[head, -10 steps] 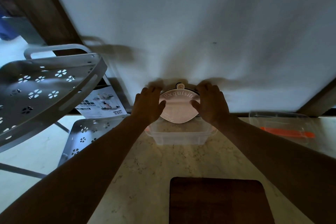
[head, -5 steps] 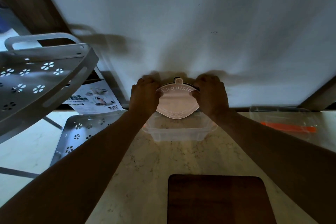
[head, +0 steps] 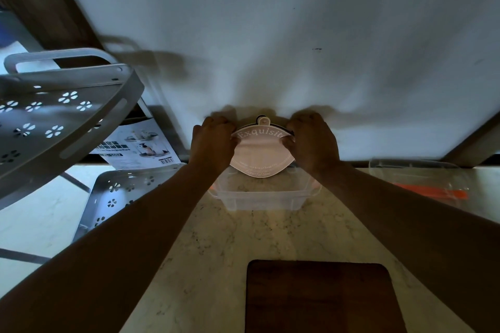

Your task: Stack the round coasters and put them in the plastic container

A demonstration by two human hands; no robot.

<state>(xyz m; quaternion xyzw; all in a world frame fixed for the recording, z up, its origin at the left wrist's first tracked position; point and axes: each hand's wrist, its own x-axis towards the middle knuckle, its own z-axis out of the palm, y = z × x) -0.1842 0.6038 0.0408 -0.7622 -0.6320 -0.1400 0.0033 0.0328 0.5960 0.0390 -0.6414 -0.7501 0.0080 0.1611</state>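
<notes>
A stack of round pink coasters [head: 260, 151], the top one printed "Exquisite", is held tilted above the far side of a clear plastic container [head: 261, 199] on the marble counter. My left hand [head: 212, 143] grips the stack's left edge and my right hand [head: 311, 142] grips its right edge, fingers curled round the rim. A dark edge and a small tab show at the stack's top. The lower rim of the stack hangs just over the container's opening. How many coasters are in the stack is hidden.
A dark wooden board [head: 322, 297] lies near me on the counter. A clear lid with an orange strip [head: 430, 192] lies at the right. Grey perforated shelf trays [head: 62, 121] and a printed box [head: 140, 147] stand at the left. A white wall rises right behind the container.
Both hands have squeezed the coaster stack a little more from the sides and tipped it more upright over the container. The view has shifted slightly.
</notes>
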